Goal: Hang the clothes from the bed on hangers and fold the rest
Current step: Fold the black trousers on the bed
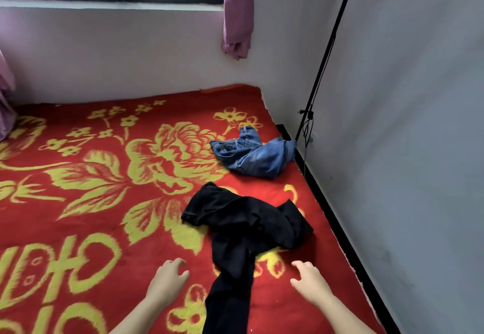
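Black garment (246, 229) near, jeans (255, 154) far right: both crumpled on bed (78, 202), unfolded. Left hand (169, 278) and right hand (310, 280): grip loosely spread, empty.

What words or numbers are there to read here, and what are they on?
On the red blanket, lower left: big woven yellow characters, turned and cut off by the picture's edge; not readable.
On the blue jeans and the black garment: no label or writing shows.

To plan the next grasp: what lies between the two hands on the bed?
In the head view, a strip of the black garment lies between the left hand and the right hand, touching neither.
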A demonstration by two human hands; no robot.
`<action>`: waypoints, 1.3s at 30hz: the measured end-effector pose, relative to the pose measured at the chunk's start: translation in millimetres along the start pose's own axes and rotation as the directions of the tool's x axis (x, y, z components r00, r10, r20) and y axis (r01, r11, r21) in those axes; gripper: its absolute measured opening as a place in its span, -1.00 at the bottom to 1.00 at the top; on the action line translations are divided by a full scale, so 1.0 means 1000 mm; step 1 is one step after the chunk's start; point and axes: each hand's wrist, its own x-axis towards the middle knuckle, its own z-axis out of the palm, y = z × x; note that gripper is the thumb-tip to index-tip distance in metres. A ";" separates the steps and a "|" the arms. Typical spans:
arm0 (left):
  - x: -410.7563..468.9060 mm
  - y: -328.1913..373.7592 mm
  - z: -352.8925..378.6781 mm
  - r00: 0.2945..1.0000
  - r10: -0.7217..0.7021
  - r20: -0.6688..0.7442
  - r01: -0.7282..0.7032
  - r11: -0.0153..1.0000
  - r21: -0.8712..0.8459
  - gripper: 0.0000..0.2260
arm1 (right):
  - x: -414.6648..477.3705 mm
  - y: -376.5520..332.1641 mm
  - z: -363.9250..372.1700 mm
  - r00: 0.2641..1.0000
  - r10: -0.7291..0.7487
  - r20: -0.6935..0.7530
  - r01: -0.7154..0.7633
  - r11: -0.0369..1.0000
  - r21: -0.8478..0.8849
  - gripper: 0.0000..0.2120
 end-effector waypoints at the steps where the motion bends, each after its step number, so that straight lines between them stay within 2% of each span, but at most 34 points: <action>1: 0.005 0.007 0.000 1.000 -0.007 -0.012 0.007 1.000 -0.010 -0.69 | 0.010 0.005 -0.002 1.000 0.007 0.012 -0.007 1.000 -0.010 -0.54; 10: 0.054 0.029 0.005 0.990 -0.091 -0.107 0.086 0.995 -0.048 -0.67 | 0.110 0.002 -0.001 0.995 -0.031 0.095 0.040 0.994 -0.101 -0.53; 14: 0.068 0.029 0.007 0.988 -0.114 -0.100 0.110 0.993 -0.040 -0.65 | 0.131 -0.010 0.012 0.990 -0.031 0.135 0.038 0.998 -0.054 -0.47; 19: 0.085 0.036 0.007 0.987 -0.103 -0.126 0.095 0.993 -0.068 -0.65 | 0.151 -0.020 0.025 0.994 -0.052 0.098 0.065 0.988 -0.140 -0.47; 26: 0.087 0.026 0.021 0.983 -0.152 -0.104 0.141 0.984 -0.110 -0.65 | 0.170 -0.021 0.044 0.975 -0.198 0.100 0.222 0.891 -0.396 -0.56; 32: 0.085 0.019 0.037 0.983 -0.165 -0.075 0.155 0.979 -0.129 -0.64 | 0.178 -0.008 0.062 0.976 -0.167 0.141 0.216 0.838 -0.502 -0.61; 36: 0.081 0.013 0.044 0.978 -0.191 -0.087 0.173 0.968 -0.182 -0.64 | 0.190 0.000 0.058 0.959 -0.217 0.184 0.284 0.748 -0.599 -0.56; 39: 0.074 0.007 0.047 0.971 -0.219 -0.094 0.199 0.961 -0.192 -0.63 | 0.198 -0.001 0.053 0.967 -0.216 0.138 0.252 0.702 -0.666 -0.58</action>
